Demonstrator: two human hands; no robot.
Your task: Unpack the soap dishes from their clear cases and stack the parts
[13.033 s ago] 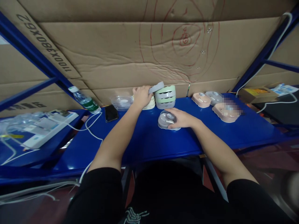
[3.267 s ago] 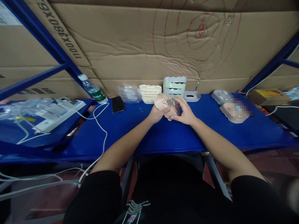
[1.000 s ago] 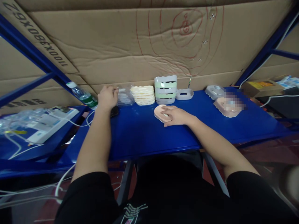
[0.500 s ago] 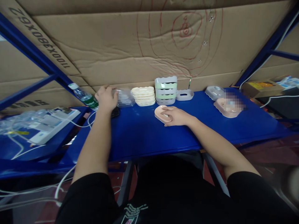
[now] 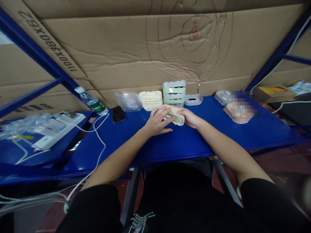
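A pink oval dish (image 5: 175, 110), tilted up, is in my right hand (image 5: 190, 118), whose fingers wrap its right end. My left hand (image 5: 159, 121) lies over the dish's left side with its fingers apart; whether it grips anything cannot be made out. A pale piece (image 5: 180, 120) shows at the dish's open side. Just behind stand a stack of cream trays (image 5: 150, 99) and a taller stack of grey and green dishes (image 5: 174, 92). Clear plastic pieces (image 5: 127, 101) are stacked to their left, and a single grey dish (image 5: 193, 99) sits to their right.
On the blue table (image 5: 155, 149), a phone (image 5: 118, 114) and a water bottle (image 5: 93, 103) are at the left, with a white cable (image 5: 103, 142) near them. Finished-looking grey (image 5: 222, 97) and pink dishes (image 5: 236, 115) sit at the right. Cardboard (image 5: 109, 42) stands behind.
My left hand has come right from beside the clear plastic pieces to the pink dish. The dish has been lifted and tilted by my right hand, and the phone is now uncovered.
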